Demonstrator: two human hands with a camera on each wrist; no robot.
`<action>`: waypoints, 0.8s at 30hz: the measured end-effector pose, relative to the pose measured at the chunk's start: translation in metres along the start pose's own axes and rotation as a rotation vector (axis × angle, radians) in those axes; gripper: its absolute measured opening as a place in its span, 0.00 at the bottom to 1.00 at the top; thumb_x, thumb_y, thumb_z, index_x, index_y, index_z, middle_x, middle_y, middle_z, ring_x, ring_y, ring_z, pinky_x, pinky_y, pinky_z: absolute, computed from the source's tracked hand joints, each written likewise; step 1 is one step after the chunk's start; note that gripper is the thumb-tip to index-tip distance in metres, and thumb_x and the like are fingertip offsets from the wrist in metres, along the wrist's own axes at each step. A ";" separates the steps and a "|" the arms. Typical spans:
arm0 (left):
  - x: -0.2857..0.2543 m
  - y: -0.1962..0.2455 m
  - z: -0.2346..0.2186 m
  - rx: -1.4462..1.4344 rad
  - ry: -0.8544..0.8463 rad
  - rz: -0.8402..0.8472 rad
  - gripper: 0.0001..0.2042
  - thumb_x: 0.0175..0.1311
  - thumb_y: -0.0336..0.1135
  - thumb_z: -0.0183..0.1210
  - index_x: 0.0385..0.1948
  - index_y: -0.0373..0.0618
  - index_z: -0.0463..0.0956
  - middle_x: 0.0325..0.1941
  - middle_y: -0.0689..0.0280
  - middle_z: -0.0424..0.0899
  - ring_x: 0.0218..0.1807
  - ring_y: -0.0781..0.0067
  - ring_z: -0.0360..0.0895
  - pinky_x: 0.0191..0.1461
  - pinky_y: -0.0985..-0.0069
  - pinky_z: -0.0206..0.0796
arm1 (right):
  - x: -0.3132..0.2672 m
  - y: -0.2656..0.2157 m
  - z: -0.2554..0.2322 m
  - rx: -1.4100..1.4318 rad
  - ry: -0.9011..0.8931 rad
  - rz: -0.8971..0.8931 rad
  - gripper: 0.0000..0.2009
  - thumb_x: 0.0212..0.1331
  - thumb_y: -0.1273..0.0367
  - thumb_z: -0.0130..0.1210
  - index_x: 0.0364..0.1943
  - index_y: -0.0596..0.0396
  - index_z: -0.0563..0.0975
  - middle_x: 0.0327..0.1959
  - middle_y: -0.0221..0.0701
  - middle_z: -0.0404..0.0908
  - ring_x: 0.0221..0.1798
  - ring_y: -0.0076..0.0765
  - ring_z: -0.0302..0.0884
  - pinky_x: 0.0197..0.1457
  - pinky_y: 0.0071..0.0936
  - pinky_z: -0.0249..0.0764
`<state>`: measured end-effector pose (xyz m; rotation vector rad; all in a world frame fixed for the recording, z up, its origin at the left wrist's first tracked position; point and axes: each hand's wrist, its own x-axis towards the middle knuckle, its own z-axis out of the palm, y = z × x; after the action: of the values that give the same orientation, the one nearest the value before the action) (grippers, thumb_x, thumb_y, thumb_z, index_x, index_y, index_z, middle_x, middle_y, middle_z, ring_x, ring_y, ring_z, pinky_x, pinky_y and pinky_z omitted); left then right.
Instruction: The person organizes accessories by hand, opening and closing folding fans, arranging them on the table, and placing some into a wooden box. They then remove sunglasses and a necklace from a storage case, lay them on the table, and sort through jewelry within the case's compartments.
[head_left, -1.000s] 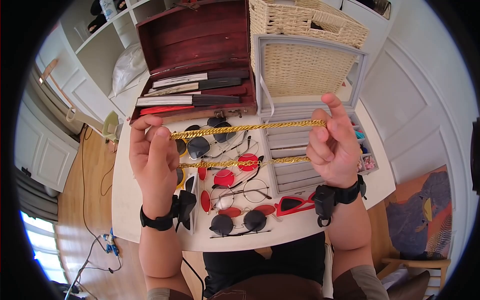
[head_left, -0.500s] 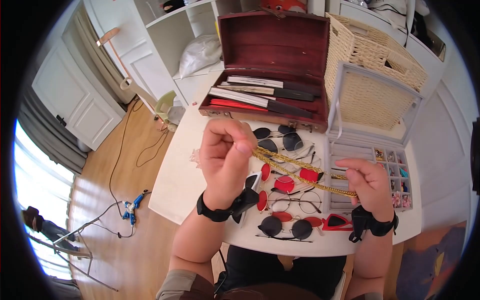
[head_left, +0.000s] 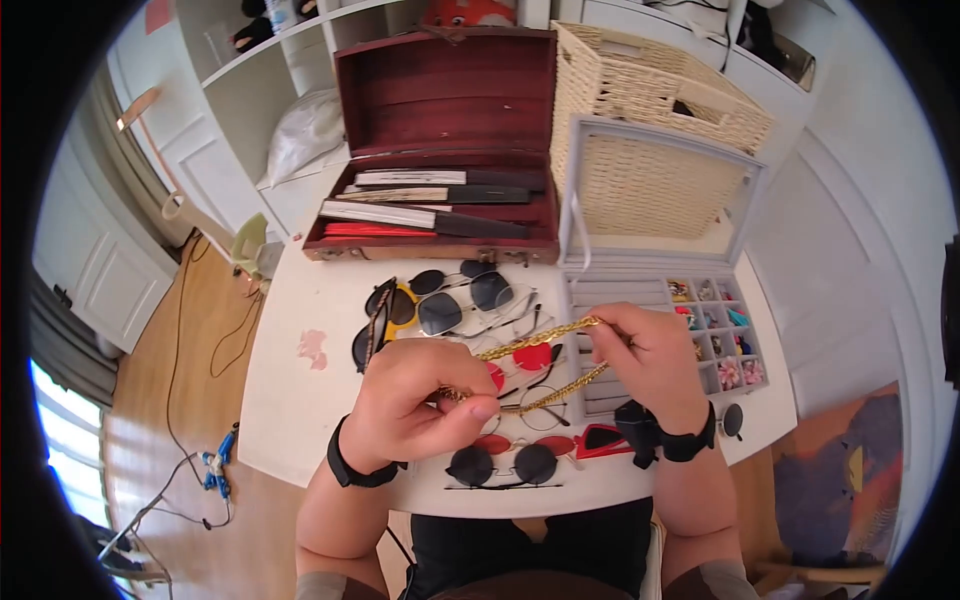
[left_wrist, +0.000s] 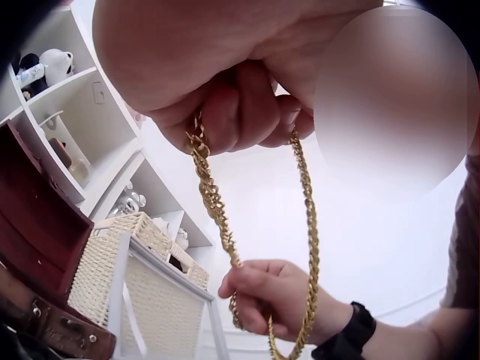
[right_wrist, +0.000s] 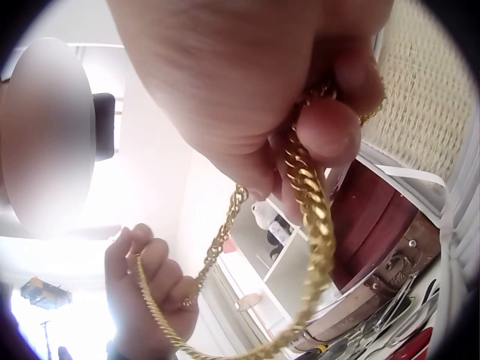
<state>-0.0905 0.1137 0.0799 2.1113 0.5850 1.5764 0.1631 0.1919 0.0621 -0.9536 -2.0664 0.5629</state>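
Observation:
A gold chain necklace (head_left: 560, 393) hangs as a loop between both hands, above the table. My left hand (head_left: 420, 405) grips one end of the loop in curled fingers, which the left wrist view shows from below. My right hand (head_left: 655, 365) pinches the other end between thumb and fingers; in the right wrist view the thick links (right_wrist: 319, 225) run down from that grip. Beneath the hands lie several pairs of glasses, among them round black sunglasses (head_left: 535, 463) and red cat-eye sunglasses (head_left: 603, 440). Part of the chain inside each hand is hidden.
Behind the glasses an open dark-red wooden chest (head_left: 450, 90) contains folded fans (head_left: 430, 217). To its right stands an open grey jewelry box (head_left: 610, 290) with small ornaments in its compartments. A wicker basket (head_left: 590, 85) is behind that. Sunglasses with yellow frames (head_left: 402, 305) lie left.
The two chain strands, at first held taut and wide, now form a narrower, slacker loop. My hands have come closer together, lower over the table. The head view swung left, then partly back.

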 end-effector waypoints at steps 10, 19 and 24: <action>0.010 0.000 0.033 0.344 -0.061 -0.330 0.15 0.54 0.29 0.73 0.42 0.40 0.82 0.43 0.58 0.85 0.39 0.67 0.81 0.36 0.76 0.70 | -0.001 -0.013 0.012 -0.047 0.041 -0.385 0.05 0.54 0.73 0.66 0.34 0.52 0.82 0.21 0.31 0.81 0.21 0.38 0.78 0.25 0.31 0.72; 0.002 -0.009 0.033 0.428 -0.051 -0.322 0.11 0.56 0.29 0.71 0.39 0.44 0.80 0.36 0.64 0.85 0.32 0.67 0.83 0.32 0.76 0.76 | -0.002 -0.011 0.018 -0.039 0.045 -0.486 0.09 0.50 0.74 0.67 0.36 0.50 0.81 0.24 0.28 0.81 0.22 0.38 0.77 0.27 0.32 0.72; -0.001 -0.013 0.030 0.367 -0.023 -0.281 0.11 0.54 0.26 0.71 0.38 0.44 0.80 0.34 0.64 0.84 0.31 0.67 0.82 0.30 0.76 0.74 | -0.004 -0.010 0.020 -0.023 0.081 -0.503 0.11 0.49 0.77 0.66 0.38 0.51 0.81 0.24 0.28 0.81 0.23 0.36 0.78 0.27 0.31 0.74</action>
<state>-0.0631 0.1213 0.0641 2.1746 1.1834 1.3650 0.1444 0.1811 0.0548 -0.4280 -2.1332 0.2295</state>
